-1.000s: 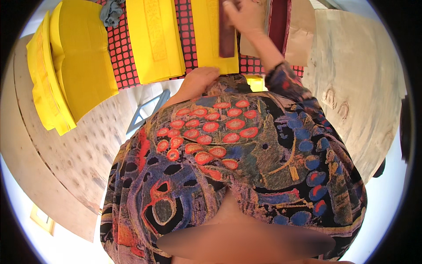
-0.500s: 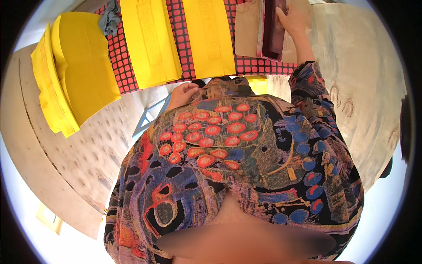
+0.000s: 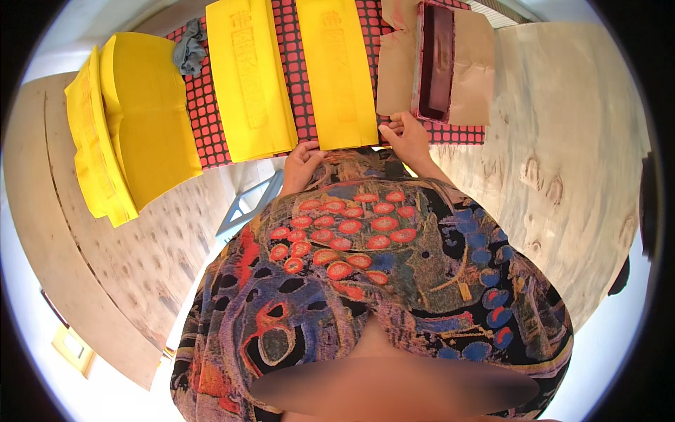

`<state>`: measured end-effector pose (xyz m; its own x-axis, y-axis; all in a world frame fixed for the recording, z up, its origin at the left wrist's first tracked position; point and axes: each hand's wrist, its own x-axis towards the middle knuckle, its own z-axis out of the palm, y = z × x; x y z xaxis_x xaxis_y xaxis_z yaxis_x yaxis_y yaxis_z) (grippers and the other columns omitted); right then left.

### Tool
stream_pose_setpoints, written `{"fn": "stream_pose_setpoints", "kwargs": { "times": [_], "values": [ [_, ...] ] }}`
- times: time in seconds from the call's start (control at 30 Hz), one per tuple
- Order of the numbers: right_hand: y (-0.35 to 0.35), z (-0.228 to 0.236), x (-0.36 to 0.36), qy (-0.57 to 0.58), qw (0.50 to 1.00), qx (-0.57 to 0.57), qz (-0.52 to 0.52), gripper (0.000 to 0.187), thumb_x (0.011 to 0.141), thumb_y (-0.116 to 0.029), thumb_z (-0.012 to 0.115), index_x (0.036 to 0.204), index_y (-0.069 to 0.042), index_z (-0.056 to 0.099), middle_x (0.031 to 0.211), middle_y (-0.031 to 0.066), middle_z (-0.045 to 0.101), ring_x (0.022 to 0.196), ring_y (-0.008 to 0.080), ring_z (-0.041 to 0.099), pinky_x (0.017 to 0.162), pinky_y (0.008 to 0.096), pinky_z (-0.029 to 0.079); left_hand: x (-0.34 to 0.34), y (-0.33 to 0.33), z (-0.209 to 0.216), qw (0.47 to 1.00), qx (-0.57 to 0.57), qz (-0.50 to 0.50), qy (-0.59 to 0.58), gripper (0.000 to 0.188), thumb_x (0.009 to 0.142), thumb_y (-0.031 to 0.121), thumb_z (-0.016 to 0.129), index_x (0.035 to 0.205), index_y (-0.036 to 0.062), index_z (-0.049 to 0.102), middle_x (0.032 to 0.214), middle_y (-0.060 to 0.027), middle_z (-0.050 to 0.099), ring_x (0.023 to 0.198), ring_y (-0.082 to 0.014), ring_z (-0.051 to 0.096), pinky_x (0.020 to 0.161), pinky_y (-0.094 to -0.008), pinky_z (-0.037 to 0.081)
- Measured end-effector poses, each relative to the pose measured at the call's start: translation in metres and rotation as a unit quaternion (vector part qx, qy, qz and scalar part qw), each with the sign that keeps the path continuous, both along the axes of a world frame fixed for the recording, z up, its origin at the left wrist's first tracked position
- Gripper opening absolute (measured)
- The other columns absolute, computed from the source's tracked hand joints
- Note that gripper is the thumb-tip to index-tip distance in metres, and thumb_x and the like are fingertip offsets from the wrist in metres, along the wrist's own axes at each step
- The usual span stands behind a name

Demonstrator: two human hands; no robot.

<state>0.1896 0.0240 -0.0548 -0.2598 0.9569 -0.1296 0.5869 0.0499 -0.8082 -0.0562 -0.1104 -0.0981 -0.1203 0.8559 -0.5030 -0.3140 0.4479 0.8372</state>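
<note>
Two long yellow paper stacks lie side by side on the red-and-black checked cloth, the left one [image 3: 254, 84] and the right one [image 3: 339, 77], both with faint printed marks. My left hand [image 3: 301, 167] is at the near left corner of the right stack, its fingers curled together. Whether they pinch the paper is hidden. Just off that stack's near right corner is my right hand [image 3: 409, 143], thumb and fingers apart and holding nothing. Beyond it a long dark-red block [image 3: 437, 63] with a reddish rim lies on brown paper [image 3: 472, 84].
Folded yellow sheets [image 3: 151, 112] hang over the cloth's left end, with a grey rag [image 3: 190, 49] beside them. Worn wooden boards [image 3: 555, 141] flank the checked cloth [image 3: 209, 137]. A blue-grey frame [image 3: 249, 200] stands below its near edge.
My right hand has let go of the dark-red block and come back toward me, beside the right yellow stack. My left hand has moved to that stack's near left corner.
</note>
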Motion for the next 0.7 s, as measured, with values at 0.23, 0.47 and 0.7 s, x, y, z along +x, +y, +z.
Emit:
{"fn": "stream_pose_setpoints", "kwargs": {
  "times": [0.23,0.47,0.7],
  "values": [
    [0.004,-0.028,-0.012,0.007,0.998,-0.048,-0.031,0.034,0.079,-0.03,0.075,0.094,-0.001,0.062,0.08,0.0112,0.067,0.074,0.0219,0.066,0.066,0.034,0.052,0.0,0.006,0.0,0.999,-0.037,-0.031,-0.019,0.024,0.094,0.015,0.061,0.11,-0.0029,0.06,0.102,-0.0107,0.069,0.093,-0.0142,0.065,0.08,-0.0257,0.05],
    [0.007,-0.036,-0.017,-0.006,0.993,-0.114,0.001,0.039,0.081,-0.04,0.072,0.086,-0.002,0.065,0.083,0.0101,0.067,0.079,0.0217,0.065,0.071,0.0351,0.051,0.002,0.021,-0.004,0.985,-0.15,-0.048,-0.068,0.028,0.096,0.025,0.06,0.11,0.0011,0.061,0.095,-0.004,0.067,0.087,-0.0131,0.064,0.077,-0.0254,0.05],
    [0.004,-0.023,-0.013,0.106,0.965,-0.232,-0.058,0.041,0.086,-0.042,0.069,0.096,-0.003,0.064,0.09,0.0063,0.068,0.079,0.0173,0.064,0.072,0.0323,0.051,0.005,0.028,0.012,0.978,-0.128,-0.036,-0.158,0.037,0.097,0.028,0.057,0.124,0.002,0.058,0.112,-0.0073,0.066,0.101,-0.0152,0.062,0.088,-0.0305,0.047]
  ]
}}
